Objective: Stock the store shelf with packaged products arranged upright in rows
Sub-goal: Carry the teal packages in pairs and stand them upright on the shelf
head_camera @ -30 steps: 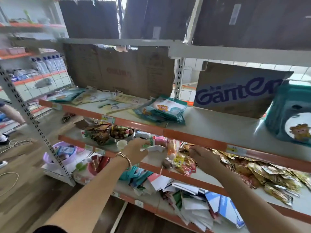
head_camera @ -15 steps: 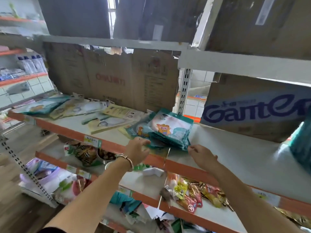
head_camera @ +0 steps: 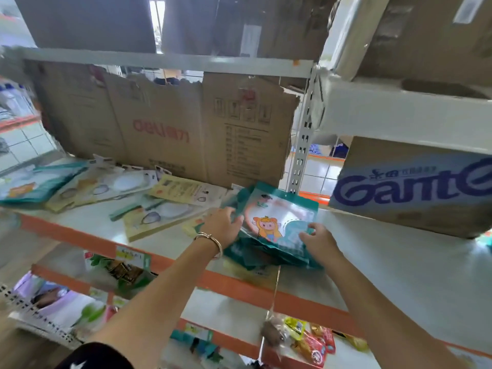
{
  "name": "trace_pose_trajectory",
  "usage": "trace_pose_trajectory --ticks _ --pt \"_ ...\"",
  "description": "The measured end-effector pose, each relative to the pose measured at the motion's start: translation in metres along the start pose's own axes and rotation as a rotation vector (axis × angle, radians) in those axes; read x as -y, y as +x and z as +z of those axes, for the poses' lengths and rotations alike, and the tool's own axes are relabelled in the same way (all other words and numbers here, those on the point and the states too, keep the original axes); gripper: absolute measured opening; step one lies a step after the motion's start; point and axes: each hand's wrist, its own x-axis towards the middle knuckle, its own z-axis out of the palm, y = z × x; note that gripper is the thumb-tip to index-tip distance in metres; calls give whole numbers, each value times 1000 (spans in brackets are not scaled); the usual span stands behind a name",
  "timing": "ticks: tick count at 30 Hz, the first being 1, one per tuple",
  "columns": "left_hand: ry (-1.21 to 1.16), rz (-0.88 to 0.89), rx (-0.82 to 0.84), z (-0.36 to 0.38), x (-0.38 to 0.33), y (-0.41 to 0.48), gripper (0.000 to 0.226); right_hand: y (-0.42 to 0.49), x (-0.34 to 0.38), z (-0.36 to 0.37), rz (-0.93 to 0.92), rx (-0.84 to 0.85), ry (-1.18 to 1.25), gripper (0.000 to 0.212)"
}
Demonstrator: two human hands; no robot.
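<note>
**A:** Store aisle, white shelf (head_camera: 399, 262) with an orange lip and cardboard (head_camera: 173, 129) along the back.

**B:** Yep, the teal packets (head_camera: 277, 222) sit stacked between both hands. The left hand (head_camera: 223, 227) curls round their left edge and the right hand (head_camera: 319, 241) pinches the near corner. Flat packs (head_camera: 159, 217) lie left of the left hand, with a Ganten box (head_camera: 412, 187) beyond the right.

Shelf (head_camera: 386, 265), right half — bare from front edge back to the Ganten carton (head_camera: 410, 190) at the rear right. Left half — flat packets (head_camera: 162, 217) scattered, cardboard sheet (head_camera: 165, 123) walling the back edge. Front centre: teal packet stack (head_camera: 279, 219). Overhead, upper shelf (head_camera: 170, 61) caps clearance.
</note>
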Motion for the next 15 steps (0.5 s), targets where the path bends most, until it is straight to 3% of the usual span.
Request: trace_pose_trajectory --ticks 3,8,12,15 --pt "-119 -95 60 -1 -1 8 42 -1 6 11 -3 -37 78 60" --pt "-295 -146 112 -3 29 2 18 -20 14 26 -102 -10 149 56" --pt "-360 -278 132 -15 64 9 36 -30 24 27 -166 100 117 36" --pt "-475 -379 134 -22 80 17 37 -32 28 25 -166 182 194 18"
